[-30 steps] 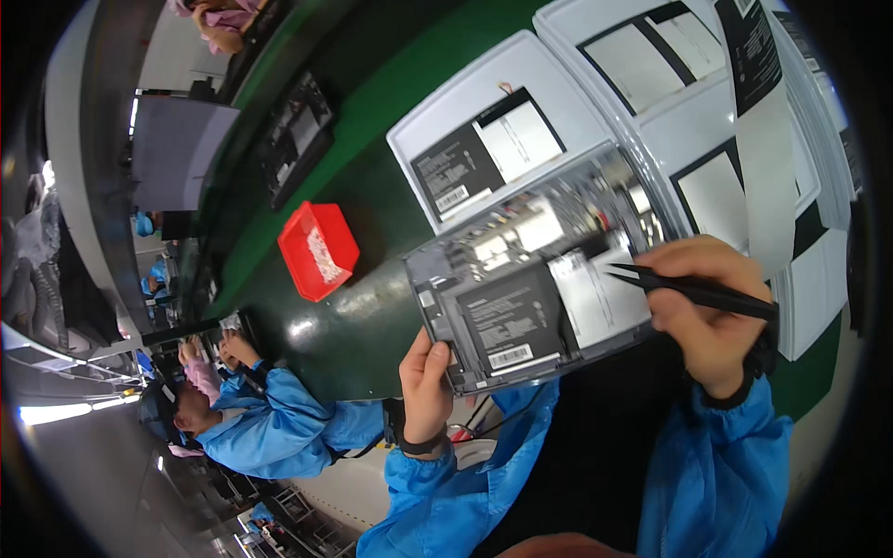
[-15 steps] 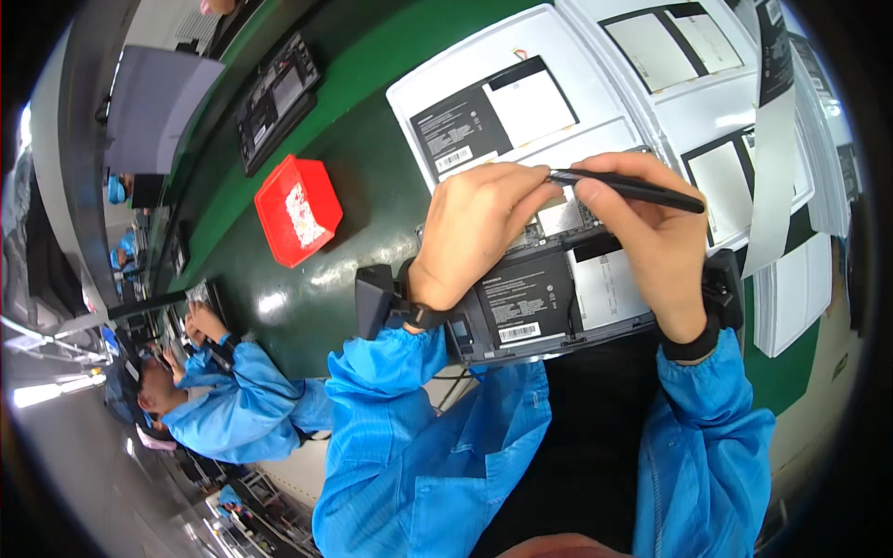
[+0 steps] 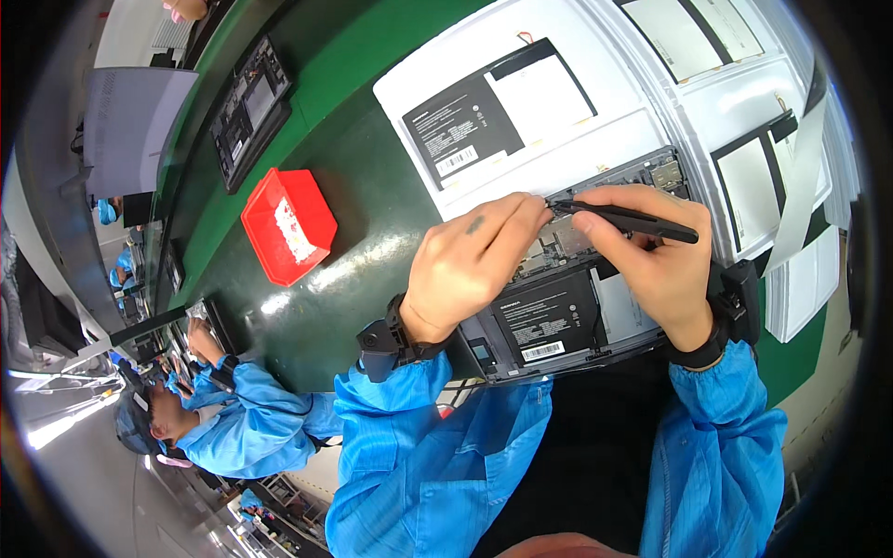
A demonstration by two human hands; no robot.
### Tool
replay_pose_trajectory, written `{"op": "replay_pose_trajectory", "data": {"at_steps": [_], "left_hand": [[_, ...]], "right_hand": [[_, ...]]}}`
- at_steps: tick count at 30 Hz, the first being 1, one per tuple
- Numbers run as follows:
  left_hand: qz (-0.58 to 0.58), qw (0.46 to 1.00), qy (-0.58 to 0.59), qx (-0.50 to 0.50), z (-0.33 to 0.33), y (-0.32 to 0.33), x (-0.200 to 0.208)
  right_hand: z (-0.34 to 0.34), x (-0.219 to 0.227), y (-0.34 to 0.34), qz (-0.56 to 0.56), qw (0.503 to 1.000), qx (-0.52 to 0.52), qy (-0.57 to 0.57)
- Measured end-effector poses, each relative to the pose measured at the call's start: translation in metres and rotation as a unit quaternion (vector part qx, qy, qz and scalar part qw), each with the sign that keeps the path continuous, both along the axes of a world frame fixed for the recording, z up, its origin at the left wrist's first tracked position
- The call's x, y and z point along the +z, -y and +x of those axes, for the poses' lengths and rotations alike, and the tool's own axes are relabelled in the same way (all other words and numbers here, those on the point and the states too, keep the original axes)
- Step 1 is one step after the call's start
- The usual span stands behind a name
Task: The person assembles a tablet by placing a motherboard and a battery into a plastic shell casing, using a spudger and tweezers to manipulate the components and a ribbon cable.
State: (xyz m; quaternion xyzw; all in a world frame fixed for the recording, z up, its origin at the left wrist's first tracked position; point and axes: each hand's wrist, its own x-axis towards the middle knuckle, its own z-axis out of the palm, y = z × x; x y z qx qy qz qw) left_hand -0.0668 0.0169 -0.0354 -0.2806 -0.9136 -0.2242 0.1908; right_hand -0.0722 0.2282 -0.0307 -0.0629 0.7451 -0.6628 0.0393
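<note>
An open laptop chassis (image 3: pixel 486 355) lies before me, its inside exposed. A black battery (image 3: pixel 544 321) with a printed label fills its near part, and a circuit board (image 3: pixel 561 242) shows behind it. My right hand (image 3: pixel 656 256) is closed round black tweezers (image 3: pixel 637 220), whose tips point left over the board. My left hand (image 3: pixel 465 265) reaches in from the left, thumb and forefinger pinched together at the tweezer tips. Anything between those fingertips is too small or hidden to make out. Part of the board and battery is covered by my hands.
A red bin (image 3: pixel 263 216) with small white pieces stands to the left on the green table (image 3: pixel 363 325). Behind the chassis is a white tray (image 3: pixel 549 153) holding a battery (image 3: pixel 465 130). More battery trays (image 3: pixel 739 88) stand right. Another chassis (image 3: pixel 251 107) lies far left; a co-worker (image 3: pixel 251 418) sits left.
The view has shifted slightly. My hands and the tweezer tips are a little lower in the picture, still together over the board. More of the chassis's far right corner now shows.
</note>
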Motion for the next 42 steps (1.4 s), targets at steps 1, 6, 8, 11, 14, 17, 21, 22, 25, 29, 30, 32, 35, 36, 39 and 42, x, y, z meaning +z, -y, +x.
{"op": "replay_pose_trajectory", "data": {"at_steps": [1, 6, 8, 11, 14, 17, 21, 22, 25, 29, 30, 32, 35, 36, 39, 42], "left_hand": [[-0.01, 1.0, -0.017, -0.01, 0.0, 0.002, -0.002], [-0.001, 0.999, -0.035, -0.02, -0.002, 0.004, -0.011], [0.002, 0.999, -0.035, -0.02, -0.002, 0.004, -0.012], [-0.002, 0.999, -0.037, -0.02, -0.003, 0.003, -0.011], [0.001, 0.999, -0.044, -0.022, -0.003, 0.002, -0.012], [0.001, 0.999, -0.048, -0.02, -0.002, 0.001, -0.012], [0.004, 0.999, -0.046, -0.016, -0.002, 0.0, -0.014], [0.002, 0.999, -0.045, -0.017, -0.002, 0.0, -0.014], [0.006, 0.999, -0.049, -0.018, -0.001, 0.001, -0.015], [0.006, 0.999, -0.042, -0.023, -0.002, 0.001, -0.015], [0.01, 0.999, -0.037, -0.024, -0.002, 0.002, -0.016], [0.014, 0.999, -0.032, -0.024, -0.003, 0.004, -0.017], [0.017, 0.999, -0.015, -0.024, -0.003, 0.005, -0.015], [0.02, 0.999, -0.018, -0.025, -0.003, 0.005, -0.015], [0.023, 0.999, -0.016, -0.023, -0.002, 0.006, -0.014], [0.024, 0.999, -0.013, -0.021, -0.003, 0.004, -0.016]], "right_hand": [[0.0, -0.001, 0.002, 0.004, 1.0, 0.002, 0.002], [-0.004, -0.001, 0.005, 0.023, 1.0, 0.001, -0.004], [-0.005, 0.001, 0.004, 0.043, 0.999, 0.013, -0.012], [-0.005, 0.002, 0.003, 0.05, 0.999, 0.017, -0.012], [-0.005, 0.002, 0.004, 0.033, 0.999, 0.011, 0.001], [-0.006, 0.001, 0.006, 0.015, 1.0, 0.006, 0.024], [-0.005, 0.001, 0.006, 0.006, 0.999, 0.004, 0.036], [-0.005, 0.001, 0.006, 0.006, 0.999, 0.006, 0.035], [-0.006, 0.002, 0.007, 0.005, 0.999, 0.016, 0.036], [-0.007, -0.003, 0.006, 0.016, 0.999, 0.033, 0.005], [-0.007, -0.003, 0.007, 0.016, 0.999, 0.033, 0.005], [-0.007, -0.004, 0.007, 0.025, 0.999, 0.028, 0.001], [-0.004, -0.002, 0.004, 0.007, 0.998, 0.014, 0.053], [-0.004, -0.001, 0.004, 0.007, 0.998, 0.015, 0.053], [-0.005, -0.001, 0.006, 0.025, 0.999, 0.011, 0.022], [-0.005, -0.003, 0.007, 0.018, 0.999, 0.006, 0.029]]}}
